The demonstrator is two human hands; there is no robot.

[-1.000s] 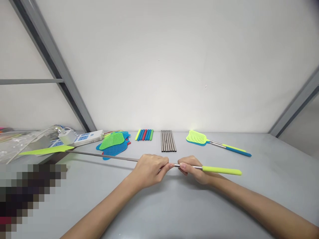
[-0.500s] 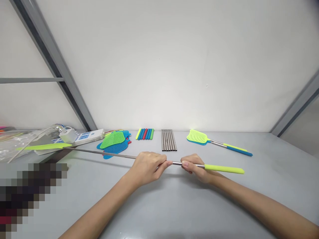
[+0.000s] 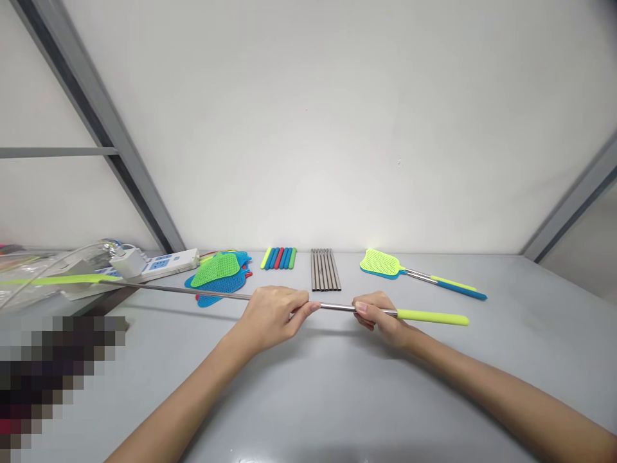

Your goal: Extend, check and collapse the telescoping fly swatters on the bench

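Note:
A long telescopic fly swatter (image 3: 337, 307) stretches across the view above the table, its metal rod drawn out. Its yellow-green head (image 3: 62, 280) lies at the far left, seen almost edge-on. My left hand (image 3: 274, 315) is closed round the middle of the rod. Near the yellow-green handle (image 3: 434, 317), my right hand (image 3: 380, 317) grips the rod between thumb and fingers. A short stretch of bare metal shows between the two hands. The palms and some fingers are hidden.
Behind lie green and blue swatter heads (image 3: 216, 276), a row of coloured handles (image 3: 278, 258) and several metal tubes (image 3: 326, 270). Two swatters (image 3: 419, 275) rest at the right. A power strip (image 3: 168, 263) and plastic bags (image 3: 29, 276) are on the left, by the white wall (image 3: 308, 128).
My left hand has moved left along with the swatter's head, widening the gap between my hands. More of the metal rod shows. My right hand stays nearly in place.

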